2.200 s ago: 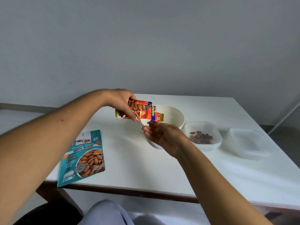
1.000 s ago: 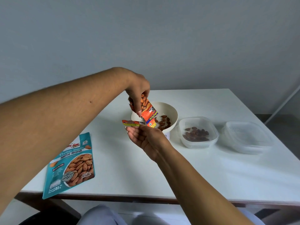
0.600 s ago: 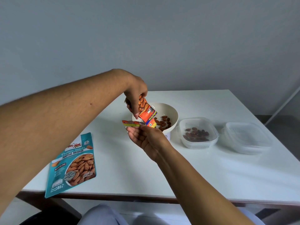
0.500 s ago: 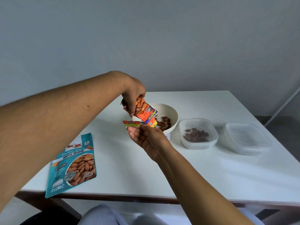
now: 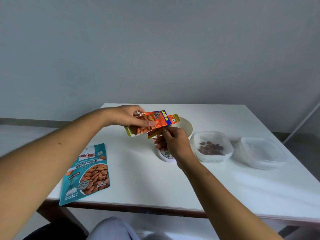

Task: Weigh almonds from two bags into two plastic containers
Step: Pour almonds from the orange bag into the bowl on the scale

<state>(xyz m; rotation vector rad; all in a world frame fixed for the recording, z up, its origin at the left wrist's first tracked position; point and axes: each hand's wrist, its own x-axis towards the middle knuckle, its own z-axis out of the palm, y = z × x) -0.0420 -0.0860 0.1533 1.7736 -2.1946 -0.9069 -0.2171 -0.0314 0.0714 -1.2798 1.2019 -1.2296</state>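
My left hand [image 5: 127, 116] grips a small orange almond bag [image 5: 156, 121], held nearly level just above and left of the white bowl [image 5: 187, 129]. The bowl stands on a small kitchen scale [image 5: 166, 156]. My right hand [image 5: 172, 143] is below the bag in front of the bowl and pinches the bag's torn-off strip [image 5: 152, 134]. The bowl's inside is hidden by the bag and my hands. A teal roasted-almonds bag [image 5: 86, 173] lies flat near the table's front left edge. A clear plastic container [image 5: 213, 135] right of the bowl holds some almonds. A second clear container [image 5: 262, 154] is further right.
The white table [image 5: 147, 184] has its front edge close to my lap and its left edge beside the teal bag. A grey wall rises behind it. A thin white pole [image 5: 301, 124] leans at the far right.
The orange bag was tipped mouth-down over the bowl with almonds in it; now my left hand has brought it back nearly level. My right hand turned over, still holding the strip.
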